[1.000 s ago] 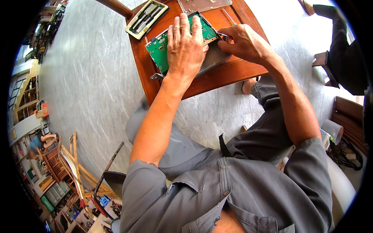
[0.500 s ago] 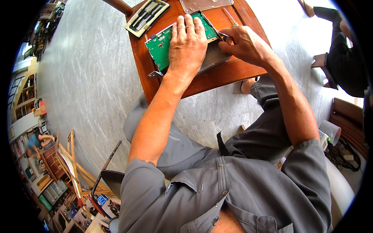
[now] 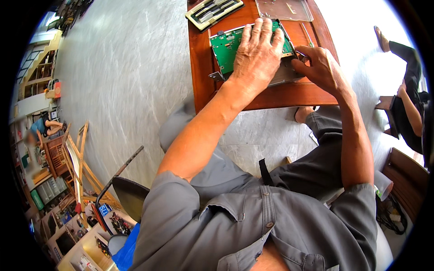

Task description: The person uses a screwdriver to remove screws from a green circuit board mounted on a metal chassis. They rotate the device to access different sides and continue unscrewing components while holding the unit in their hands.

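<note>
"Your view had swung, so the table [image 3: 271,102] sat further right than half a second earlier, and more of another person's forearm [image 3: 412,110] showed at the right. Your hands kept nearly the same places."

"Where was the board?"

"Near the table's middle, green side up, over a grey metal case [image 3: 284,75]. Your left hand [image 3: 257,58] lay palm down across the board [image 3: 224,52], fingers somewhat apart, pressing rather than gripping."

"And my right?"

"Your right hand [image 3: 320,64] was at the board's right edge, thumb and fingers closed on a thin metal tool [image 3: 301,53]. Your hand hid most of it, so I couldn't tell its kind or just where its tip sat."

"Which step did that look like?"

"I judged it close work along that edge: one hand steadying, the other working the tool. It called for an even press on the left and a small, controlled motion on the right."

"What about the containers?"

"At the far left of the table, a pale-rimmed tray [image 3: 192,18] held several dark-handled tools in a row. At the far right, a clear tray [image 3: 275,12] had a few small bits in it, too small to name. Between that and your right hand lay a screwdriver [image 3: 306,33], loose on the wood."
</note>
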Action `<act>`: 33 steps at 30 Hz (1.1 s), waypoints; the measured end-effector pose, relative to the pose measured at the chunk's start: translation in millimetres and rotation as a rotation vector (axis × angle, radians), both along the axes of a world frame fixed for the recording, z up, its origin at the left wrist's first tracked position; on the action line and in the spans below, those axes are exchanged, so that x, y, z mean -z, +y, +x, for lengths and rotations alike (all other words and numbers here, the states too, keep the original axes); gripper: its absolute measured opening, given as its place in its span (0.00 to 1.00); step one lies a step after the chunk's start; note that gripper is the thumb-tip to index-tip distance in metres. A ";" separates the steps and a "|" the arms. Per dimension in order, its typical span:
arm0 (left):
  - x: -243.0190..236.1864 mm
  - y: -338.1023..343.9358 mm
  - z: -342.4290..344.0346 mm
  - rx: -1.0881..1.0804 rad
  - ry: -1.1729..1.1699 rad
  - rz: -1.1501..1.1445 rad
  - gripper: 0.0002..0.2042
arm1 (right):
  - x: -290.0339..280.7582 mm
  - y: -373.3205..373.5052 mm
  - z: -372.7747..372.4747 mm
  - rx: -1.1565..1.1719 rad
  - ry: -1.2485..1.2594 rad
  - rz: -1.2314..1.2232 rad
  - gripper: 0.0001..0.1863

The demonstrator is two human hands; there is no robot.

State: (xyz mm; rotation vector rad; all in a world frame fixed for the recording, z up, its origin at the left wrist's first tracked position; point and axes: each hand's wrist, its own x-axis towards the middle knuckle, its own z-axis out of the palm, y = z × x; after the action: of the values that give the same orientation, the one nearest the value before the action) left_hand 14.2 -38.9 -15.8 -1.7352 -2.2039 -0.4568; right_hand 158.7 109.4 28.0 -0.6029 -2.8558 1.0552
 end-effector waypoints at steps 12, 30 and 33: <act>-83.2 -71.2 -64.6 -0.086 -0.994 0.376 0.24 | -11.3 -21.5 -16.8 -0.061 0.475 0.426 0.22; -38.9 -125.4 -47.1 -0.015 -1.414 -0.035 0.44 | 29.4 -69.5 -63.5 -0.296 0.396 0.589 0.34; -31.6 -125.6 -38.5 -0.110 -1.308 0.020 0.41 | 30.7 -70.6 -67.1 -0.290 0.376 0.563 0.32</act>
State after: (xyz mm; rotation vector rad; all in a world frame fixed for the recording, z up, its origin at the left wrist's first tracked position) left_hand -24.3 -164.5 15.8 -1.3837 -2.9515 -1.9973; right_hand 91.7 38.8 -2.7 0.0479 -2.7401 0.2872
